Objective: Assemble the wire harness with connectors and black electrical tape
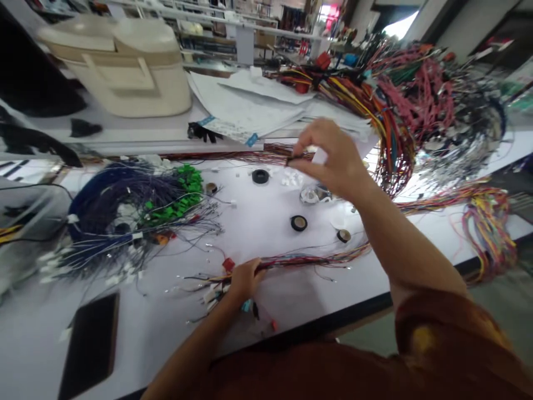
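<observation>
My left hand [245, 279] is wrapped round a bundle of thin wires [308, 259], mostly red and dark, that runs across the white table. Loose wire ends with white, red and teal connectors fan out to the left of that hand. Raised above the table, my right hand [331, 158] has thumb and fingers pinched on a small dark piece [293, 160]; blur hides what kind it is. Below the right hand lie black tape rolls [298, 223], with another black tape roll [260, 176] farther back and a smaller tape roll [343, 235] to the right.
At left lies a coil of blue wires [104, 194] with green connectors [183, 191]. A phone-like black slab [91, 344] rests at the front left. Behind stand a beige container [125, 66] and papers [250, 105]. Thick wire bundles [391, 133] hang at the right.
</observation>
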A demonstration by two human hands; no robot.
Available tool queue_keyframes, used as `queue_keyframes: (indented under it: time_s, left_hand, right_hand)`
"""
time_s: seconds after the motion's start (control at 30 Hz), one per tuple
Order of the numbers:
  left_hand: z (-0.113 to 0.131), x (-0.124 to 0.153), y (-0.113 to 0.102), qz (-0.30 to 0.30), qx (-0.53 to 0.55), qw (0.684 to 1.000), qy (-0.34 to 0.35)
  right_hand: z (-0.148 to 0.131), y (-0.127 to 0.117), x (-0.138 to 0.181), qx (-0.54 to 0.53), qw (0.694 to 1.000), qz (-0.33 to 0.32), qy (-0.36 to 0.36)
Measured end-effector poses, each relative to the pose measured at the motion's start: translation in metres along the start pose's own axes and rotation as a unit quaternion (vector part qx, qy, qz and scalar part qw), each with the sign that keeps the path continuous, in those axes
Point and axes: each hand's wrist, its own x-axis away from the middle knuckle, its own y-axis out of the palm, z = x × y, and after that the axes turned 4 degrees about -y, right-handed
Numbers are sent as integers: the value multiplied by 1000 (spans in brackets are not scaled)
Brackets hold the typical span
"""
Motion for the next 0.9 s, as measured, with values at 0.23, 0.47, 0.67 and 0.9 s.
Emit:
queue_keyframes:
  time_s: [0.23, 0.47, 0.67, 0.9]
  left_hand:
    - [-2, -1, 5, 25, -25, 999, 7]
    - [-11, -7, 3, 6, -12, 1000, 2]
    - [-10, -8, -20, -8, 133, 989, 69]
    - [15, 35, -11, 101, -146, 980, 92]
  right_hand:
    - [64, 28, -50, 98, 993, 72, 4]
    - [11, 15, 35, -55, 993, 99, -31]
    - [17, 54, 205, -182, 942, -194, 203]
    - [42, 27, 368, 10, 933, -125, 336]
